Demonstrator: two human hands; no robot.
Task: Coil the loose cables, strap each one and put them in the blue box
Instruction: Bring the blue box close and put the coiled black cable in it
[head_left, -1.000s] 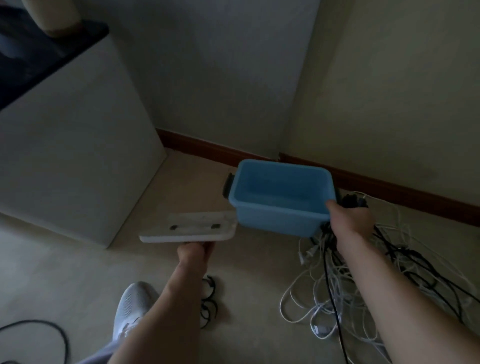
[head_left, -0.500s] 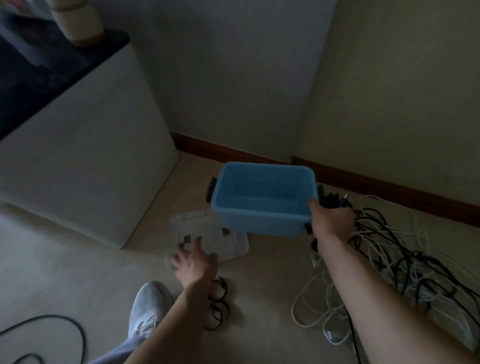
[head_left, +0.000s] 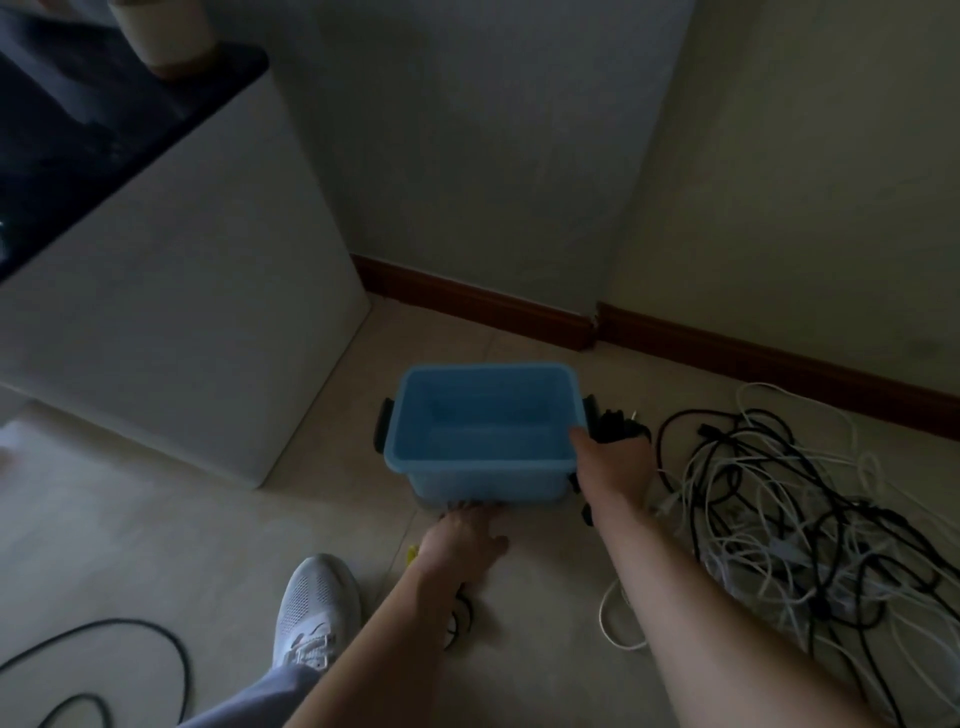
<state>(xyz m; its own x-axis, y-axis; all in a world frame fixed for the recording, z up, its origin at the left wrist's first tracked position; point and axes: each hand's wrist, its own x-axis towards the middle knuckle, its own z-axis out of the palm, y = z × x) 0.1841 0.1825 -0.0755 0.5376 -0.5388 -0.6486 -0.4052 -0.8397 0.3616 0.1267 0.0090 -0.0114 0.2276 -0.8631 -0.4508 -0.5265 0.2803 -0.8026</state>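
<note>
1. A loose black cable (head_left: 104, 654) curls on the floor at the far left, past the shoe (head_left: 317, 608) and well apart from both hands.
2. The left hand (head_left: 462, 535) lies flat at the near bottom edge of the box. Its fingers are stretched out and released, with the tips hidden under that edge, probably to steady the base.
3. The blue box (head_left: 483, 431) stands open and looks empty, low in the corner between the hands. It is likely placed there to be close to the cables.
4. The right hand (head_left: 613, 462) grasps the box's right rim, thumb inside and fingers outside, to guide it.
5. The tangled cables (head_left: 789, 519) lie just beside that hand, uncoiled, and no finger touches them.
</note>
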